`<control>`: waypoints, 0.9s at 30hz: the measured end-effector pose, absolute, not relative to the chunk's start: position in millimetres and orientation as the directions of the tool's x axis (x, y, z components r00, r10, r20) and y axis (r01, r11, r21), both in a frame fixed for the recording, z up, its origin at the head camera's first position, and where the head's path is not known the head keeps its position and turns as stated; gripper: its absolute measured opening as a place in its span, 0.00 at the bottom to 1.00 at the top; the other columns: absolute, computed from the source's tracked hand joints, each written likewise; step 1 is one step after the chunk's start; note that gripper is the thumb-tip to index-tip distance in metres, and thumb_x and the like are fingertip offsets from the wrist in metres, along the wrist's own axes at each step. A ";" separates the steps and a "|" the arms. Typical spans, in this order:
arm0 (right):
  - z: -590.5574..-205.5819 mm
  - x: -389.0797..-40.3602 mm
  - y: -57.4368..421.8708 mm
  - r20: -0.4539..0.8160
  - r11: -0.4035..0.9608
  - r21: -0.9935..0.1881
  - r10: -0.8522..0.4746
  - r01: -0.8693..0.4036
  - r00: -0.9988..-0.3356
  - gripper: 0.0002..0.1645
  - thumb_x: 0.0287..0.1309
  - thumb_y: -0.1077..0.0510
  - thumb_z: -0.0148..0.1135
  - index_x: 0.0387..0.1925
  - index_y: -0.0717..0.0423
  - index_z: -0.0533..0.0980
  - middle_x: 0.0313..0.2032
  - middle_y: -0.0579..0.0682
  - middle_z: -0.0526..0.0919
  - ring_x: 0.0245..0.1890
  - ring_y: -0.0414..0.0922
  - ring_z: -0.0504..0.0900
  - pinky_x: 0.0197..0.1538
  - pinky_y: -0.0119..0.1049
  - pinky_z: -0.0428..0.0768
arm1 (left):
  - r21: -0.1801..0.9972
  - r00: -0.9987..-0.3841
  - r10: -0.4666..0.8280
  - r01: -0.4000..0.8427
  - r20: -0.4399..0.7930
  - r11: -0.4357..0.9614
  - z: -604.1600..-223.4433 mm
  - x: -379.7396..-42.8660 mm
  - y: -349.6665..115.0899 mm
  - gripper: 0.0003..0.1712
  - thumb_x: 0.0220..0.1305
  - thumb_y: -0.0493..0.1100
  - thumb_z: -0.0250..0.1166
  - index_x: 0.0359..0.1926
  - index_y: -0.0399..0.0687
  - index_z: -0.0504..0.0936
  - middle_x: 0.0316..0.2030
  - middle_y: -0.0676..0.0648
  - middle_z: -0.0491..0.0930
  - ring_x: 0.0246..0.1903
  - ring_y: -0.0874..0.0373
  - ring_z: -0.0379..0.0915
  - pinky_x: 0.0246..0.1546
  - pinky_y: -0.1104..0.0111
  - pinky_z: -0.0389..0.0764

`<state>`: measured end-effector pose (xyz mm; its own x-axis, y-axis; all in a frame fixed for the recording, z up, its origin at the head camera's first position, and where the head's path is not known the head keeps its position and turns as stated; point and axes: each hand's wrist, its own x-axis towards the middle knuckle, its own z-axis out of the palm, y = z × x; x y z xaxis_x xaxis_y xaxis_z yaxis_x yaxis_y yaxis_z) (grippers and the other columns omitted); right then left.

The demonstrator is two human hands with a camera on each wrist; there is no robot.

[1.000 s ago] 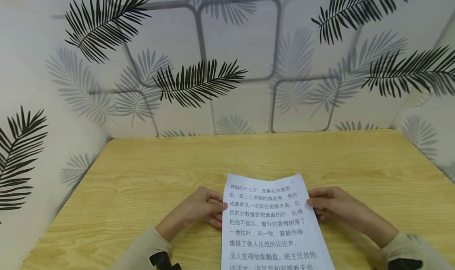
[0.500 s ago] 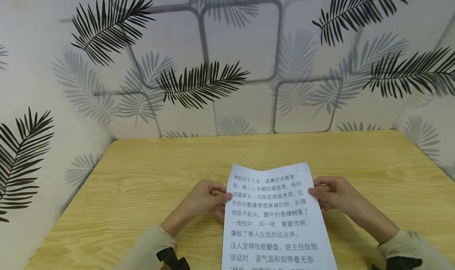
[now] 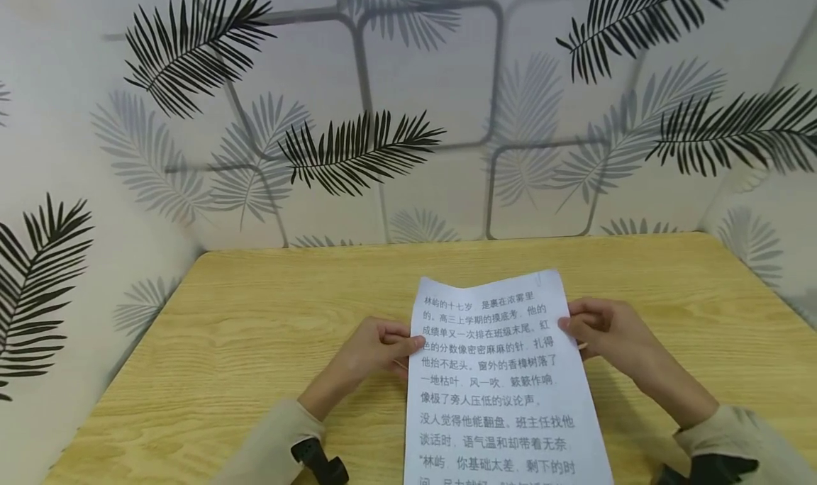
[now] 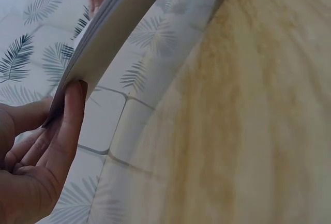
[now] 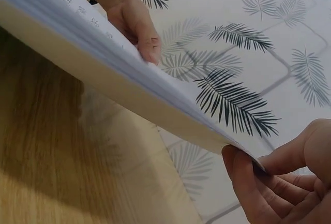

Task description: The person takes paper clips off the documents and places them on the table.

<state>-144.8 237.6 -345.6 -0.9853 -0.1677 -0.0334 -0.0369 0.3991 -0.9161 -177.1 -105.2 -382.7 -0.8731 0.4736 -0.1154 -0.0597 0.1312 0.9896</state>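
A stack of white printed paper (image 3: pixel 498 386), covered in lines of Chinese characters, is held up off the table in the head view. My left hand (image 3: pixel 376 350) pinches its left edge, thumb on the printed face and fingers behind. On the opposite edge my right hand (image 3: pixel 615 332) grips it the same way. Several sheet layers show along the side of the paper stack (image 5: pixel 119 63) in the right wrist view. What looks like a paper clip (image 3: pixel 538 279) sits at the top right corner. The lower end of the stack runs out of the head view.
A wood-grain table (image 3: pixel 255 308) lies beneath the hands. Behind it stands a pale wall (image 3: pixel 434 74) patterned with dark and grey leaves. Each wrist wears a black strap, such as the left wrist strap (image 3: pixel 319 460).
Both hands have raised the paper stack and shifted it slightly right, so more printed lines show. The grip on both edges stays the same.
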 end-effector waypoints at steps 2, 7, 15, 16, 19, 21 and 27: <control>-343.7 -144.9 236.9 -0.014 0.410 -0.910 -0.161 -0.054 -0.987 0.19 0.67 0.60 0.57 0.51 0.73 0.72 0.37 0.58 0.85 0.29 0.47 0.85 0.32 0.39 0.85 | 0.989 -0.881 0.460 -0.051 -0.111 0.140 -384.1 -176.4 -104.4 0.13 0.64 0.37 0.65 0.39 0.27 0.82 0.31 0.37 0.85 0.26 0.53 0.83 0.29 0.61 0.86; -340.3 -145.6 235.9 0.001 0.438 -0.897 -0.130 -0.059 -0.991 0.18 0.67 0.61 0.57 0.50 0.73 0.73 0.36 0.59 0.85 0.27 0.47 0.85 0.31 0.38 0.85 | 0.989 -0.902 0.425 -0.014 -0.077 0.148 -382.0 -176.4 -107.9 0.12 0.63 0.37 0.66 0.37 0.27 0.83 0.29 0.37 0.85 0.25 0.53 0.84 0.27 0.61 0.86; -333.2 -147.4 233.7 0.039 0.453 -0.886 -0.135 -0.097 -0.990 0.17 0.67 0.61 0.58 0.48 0.74 0.73 0.34 0.59 0.86 0.27 0.47 0.86 0.33 0.38 0.85 | 0.996 -0.898 0.440 0.055 0.019 0.069 -365.2 -176.3 -121.5 0.14 0.64 0.36 0.65 0.42 0.24 0.83 0.32 0.35 0.85 0.25 0.53 0.84 0.25 0.63 0.86; -331.5 -147.8 233.5 0.048 0.449 -0.887 -0.142 -0.108 -0.989 0.17 0.67 0.61 0.58 0.48 0.74 0.73 0.34 0.60 0.86 0.27 0.47 0.86 0.33 0.38 0.85 | 0.996 -0.898 0.440 0.064 0.031 0.062 -363.5 -176.2 -122.2 0.14 0.64 0.36 0.64 0.42 0.24 0.82 0.32 0.35 0.85 0.26 0.53 0.84 0.25 0.63 0.85; -325.7 -149.8 232.7 0.085 0.441 -0.885 -0.164 -0.150 -0.983 0.18 0.67 0.61 0.58 0.49 0.74 0.72 0.35 0.61 0.86 0.27 0.47 0.86 0.34 0.38 0.86 | 0.995 -0.902 0.428 0.086 0.056 0.050 -359.1 -175.4 -123.7 0.14 0.65 0.36 0.64 0.43 0.24 0.82 0.33 0.35 0.85 0.26 0.53 0.84 0.25 0.63 0.85; -321.2 -151.7 232.1 0.117 0.434 -0.882 -0.177 -0.185 -0.977 0.19 0.67 0.61 0.57 0.52 0.73 0.70 0.37 0.64 0.85 0.28 0.46 0.86 0.34 0.39 0.86 | 0.995 -0.906 0.417 0.094 0.068 0.043 -357.0 -175.0 -124.1 0.14 0.65 0.35 0.64 0.43 0.24 0.82 0.33 0.35 0.85 0.25 0.53 0.84 0.25 0.63 0.85; -302.8 -159.1 228.9 0.320 0.486 -0.798 -0.160 -0.357 -0.934 0.17 0.69 0.62 0.54 0.53 0.69 0.65 0.40 0.68 0.82 0.30 0.37 0.84 0.32 0.36 0.86 | 0.993 -0.914 0.395 0.113 0.087 0.045 -351.8 -175.1 -124.4 0.14 0.65 0.35 0.64 0.43 0.24 0.82 0.33 0.34 0.85 0.23 0.53 0.84 0.25 0.63 0.85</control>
